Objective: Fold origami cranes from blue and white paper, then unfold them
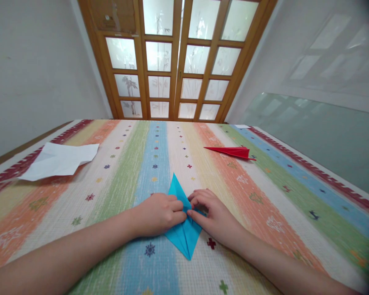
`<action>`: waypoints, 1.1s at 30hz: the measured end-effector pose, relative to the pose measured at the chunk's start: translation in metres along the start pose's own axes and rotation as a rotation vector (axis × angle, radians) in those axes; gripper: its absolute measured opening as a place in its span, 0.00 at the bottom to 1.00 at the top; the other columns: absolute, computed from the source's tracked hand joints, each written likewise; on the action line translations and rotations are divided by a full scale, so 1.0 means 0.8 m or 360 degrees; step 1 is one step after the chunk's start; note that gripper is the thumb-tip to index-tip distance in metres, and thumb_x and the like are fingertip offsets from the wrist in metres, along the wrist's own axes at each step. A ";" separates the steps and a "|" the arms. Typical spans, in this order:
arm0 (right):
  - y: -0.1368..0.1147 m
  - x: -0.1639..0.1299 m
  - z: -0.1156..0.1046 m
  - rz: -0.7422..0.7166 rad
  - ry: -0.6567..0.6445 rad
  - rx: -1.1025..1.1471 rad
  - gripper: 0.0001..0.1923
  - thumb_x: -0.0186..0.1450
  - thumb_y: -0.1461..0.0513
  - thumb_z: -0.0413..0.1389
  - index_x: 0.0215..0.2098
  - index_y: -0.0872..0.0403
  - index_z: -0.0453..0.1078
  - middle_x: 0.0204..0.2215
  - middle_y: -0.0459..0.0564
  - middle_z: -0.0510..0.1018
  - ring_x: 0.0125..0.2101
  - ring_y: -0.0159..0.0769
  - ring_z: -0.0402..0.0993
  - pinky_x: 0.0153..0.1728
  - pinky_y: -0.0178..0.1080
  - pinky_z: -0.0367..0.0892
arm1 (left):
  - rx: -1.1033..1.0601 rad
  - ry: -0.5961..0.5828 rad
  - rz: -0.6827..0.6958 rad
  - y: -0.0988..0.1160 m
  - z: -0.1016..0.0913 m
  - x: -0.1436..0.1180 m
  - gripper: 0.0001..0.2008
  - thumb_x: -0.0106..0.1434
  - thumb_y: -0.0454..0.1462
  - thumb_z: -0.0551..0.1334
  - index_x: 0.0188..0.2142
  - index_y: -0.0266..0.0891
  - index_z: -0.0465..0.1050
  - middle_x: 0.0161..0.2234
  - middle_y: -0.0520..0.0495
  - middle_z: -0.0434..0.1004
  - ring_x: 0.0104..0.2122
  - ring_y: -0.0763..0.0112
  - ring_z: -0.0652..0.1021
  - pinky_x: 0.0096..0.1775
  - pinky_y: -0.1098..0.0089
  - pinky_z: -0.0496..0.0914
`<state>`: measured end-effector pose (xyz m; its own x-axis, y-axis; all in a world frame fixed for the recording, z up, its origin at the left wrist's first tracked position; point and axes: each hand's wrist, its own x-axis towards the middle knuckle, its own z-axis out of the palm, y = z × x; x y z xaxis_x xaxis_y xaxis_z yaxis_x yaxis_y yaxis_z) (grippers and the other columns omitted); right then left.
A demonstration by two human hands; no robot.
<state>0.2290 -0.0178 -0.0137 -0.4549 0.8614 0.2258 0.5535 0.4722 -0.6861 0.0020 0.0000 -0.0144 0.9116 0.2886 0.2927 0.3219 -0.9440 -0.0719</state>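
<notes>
A blue sheet of folded paper, shaped like a long diamond with creases down its lower half, lies on the striped tablecloth in front of me. From the left, my left hand rests over its middle, fingers curled and thumb pressed on the paper near the centre line. My right hand is at the paper's right edge, its thumb and forefinger pinching the paper by the middle. Both hands cover part of the diamond's sides, so the folds beneath the fingers are hidden.
A red folded paper plane lies farther back on the right. A creased white sheet of paper is on the left, near the table's edge. Another white piece sits at the far right edge. Wooden glass-paned doors stand beyond the table.
</notes>
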 end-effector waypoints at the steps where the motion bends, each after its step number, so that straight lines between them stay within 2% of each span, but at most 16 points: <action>1: -0.001 -0.001 0.000 -0.0006 -0.0002 0.0002 0.05 0.65 0.62 0.61 0.31 0.51 0.70 0.38 0.47 0.78 0.43 0.41 0.73 0.48 0.47 0.66 | 0.0021 -0.0004 0.0013 0.001 -0.001 0.000 0.09 0.72 0.35 0.56 0.37 0.38 0.74 0.30 0.48 0.73 0.29 0.66 0.73 0.27 0.67 0.64; 3: 0.000 -0.002 -0.002 0.0002 0.0022 0.0035 0.05 0.65 0.62 0.61 0.31 0.51 0.70 0.37 0.48 0.78 0.43 0.41 0.73 0.47 0.47 0.67 | 0.0074 0.0009 0.0023 0.004 -0.004 0.000 0.09 0.72 0.35 0.56 0.37 0.38 0.73 0.29 0.48 0.73 0.29 0.65 0.72 0.27 0.67 0.63; 5: 0.004 -0.002 -0.005 0.0038 0.0119 0.0100 0.05 0.65 0.61 0.59 0.31 0.50 0.70 0.41 0.49 0.78 0.46 0.42 0.73 0.49 0.47 0.67 | 0.0150 0.0059 0.0037 0.007 -0.011 0.001 0.08 0.71 0.34 0.56 0.36 0.37 0.73 0.29 0.48 0.72 0.29 0.65 0.72 0.27 0.66 0.63; 8: 0.011 0.001 -0.012 0.0103 0.0343 0.0236 0.05 0.68 0.59 0.57 0.34 0.50 0.69 0.48 0.52 0.76 0.49 0.43 0.73 0.51 0.48 0.67 | 0.0252 0.0169 0.0130 0.015 -0.021 0.005 0.09 0.71 0.33 0.56 0.34 0.37 0.72 0.28 0.48 0.72 0.28 0.66 0.71 0.29 0.64 0.63; 11: 0.015 0.003 -0.024 0.0069 0.0591 0.0275 0.06 0.69 0.58 0.56 0.36 0.50 0.69 0.48 0.54 0.76 0.49 0.43 0.74 0.49 0.47 0.70 | 0.0240 0.0245 0.0185 0.025 -0.024 0.008 0.09 0.70 0.32 0.56 0.34 0.37 0.73 0.28 0.48 0.72 0.27 0.66 0.70 0.29 0.63 0.63; 14: 0.016 0.000 -0.036 -0.0175 0.0831 0.0052 0.01 0.68 0.61 0.58 0.37 0.50 0.70 0.48 0.54 0.75 0.49 0.44 0.74 0.46 0.46 0.71 | 0.0006 0.0294 0.0020 0.027 -0.016 0.009 0.09 0.70 0.33 0.56 0.36 0.37 0.74 0.29 0.47 0.74 0.29 0.66 0.72 0.31 0.64 0.65; 16: 0.016 -0.004 -0.042 -0.0478 0.0861 -0.0209 0.05 0.66 0.66 0.60 0.38 0.51 0.71 0.50 0.54 0.74 0.47 0.42 0.75 0.45 0.46 0.72 | -0.0254 0.0302 -0.0219 0.019 -0.008 0.006 0.08 0.68 0.34 0.57 0.39 0.38 0.75 0.32 0.46 0.77 0.32 0.66 0.75 0.34 0.66 0.68; 18: 0.016 -0.008 -0.045 -0.0818 0.0748 -0.0455 0.08 0.64 0.70 0.60 0.39 0.52 0.71 0.50 0.55 0.74 0.46 0.42 0.75 0.45 0.45 0.72 | -0.0436 0.0251 -0.0522 0.003 -0.001 0.001 0.08 0.66 0.33 0.57 0.39 0.39 0.75 0.34 0.47 0.78 0.35 0.65 0.76 0.36 0.67 0.69; 20: 0.014 -0.011 -0.044 -0.1066 0.0521 -0.0604 0.08 0.63 0.71 0.59 0.39 0.53 0.72 0.46 0.54 0.76 0.45 0.42 0.74 0.45 0.46 0.72 | -0.0437 0.0123 -0.0861 -0.020 0.001 -0.006 0.07 0.63 0.33 0.58 0.35 0.40 0.75 0.33 0.47 0.78 0.34 0.64 0.77 0.36 0.66 0.69; 23: 0.005 -0.013 -0.035 -0.1202 0.0040 -0.0703 0.05 0.67 0.69 0.55 0.37 0.54 0.72 0.41 0.52 0.80 0.41 0.41 0.74 0.44 0.46 0.71 | -0.0186 -0.0009 -0.1280 -0.058 0.001 -0.018 0.07 0.62 0.31 0.57 0.33 0.40 0.74 0.33 0.45 0.78 0.38 0.59 0.76 0.39 0.63 0.69; 25: -0.005 -0.014 -0.030 -0.1180 -0.0266 -0.0754 0.07 0.70 0.67 0.53 0.36 0.53 0.71 0.42 0.51 0.80 0.40 0.39 0.75 0.43 0.45 0.71 | -0.0141 -0.0016 -0.1373 -0.076 0.000 -0.025 0.08 0.64 0.32 0.56 0.35 0.39 0.75 0.34 0.43 0.78 0.38 0.58 0.76 0.40 0.61 0.69; 27: -0.012 -0.016 -0.026 -0.1094 -0.0461 -0.0765 0.07 0.71 0.66 0.52 0.37 0.53 0.71 0.47 0.51 0.80 0.43 0.40 0.75 0.44 0.45 0.70 | -0.0139 -0.0014 -0.1403 -0.084 0.000 -0.028 0.08 0.66 0.34 0.56 0.36 0.39 0.75 0.36 0.43 0.78 0.39 0.58 0.76 0.41 0.61 0.69; 30: -0.016 -0.018 -0.026 -0.0949 -0.0597 -0.0673 0.04 0.71 0.63 0.52 0.40 0.53 0.69 0.53 0.51 0.77 0.47 0.42 0.74 0.47 0.47 0.69 | -0.0143 -0.0010 -0.1354 -0.077 0.000 -0.025 0.10 0.69 0.38 0.56 0.38 0.40 0.76 0.37 0.44 0.78 0.40 0.59 0.76 0.43 0.61 0.69; 33: -0.015 -0.018 -0.028 -0.0837 -0.0670 -0.0552 0.07 0.69 0.61 0.53 0.44 0.54 0.68 0.55 0.55 0.76 0.49 0.44 0.73 0.50 0.49 0.67 | -0.0011 -0.0049 -0.1239 -0.058 -0.004 -0.017 0.12 0.71 0.41 0.56 0.40 0.39 0.77 0.38 0.42 0.77 0.42 0.57 0.75 0.43 0.59 0.69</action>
<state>0.2445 -0.0318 0.0067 -0.9092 0.3947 0.1323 0.3457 0.8930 -0.2883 -0.0266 0.0395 -0.0119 0.4304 0.8730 0.2295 0.8707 -0.4686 0.1495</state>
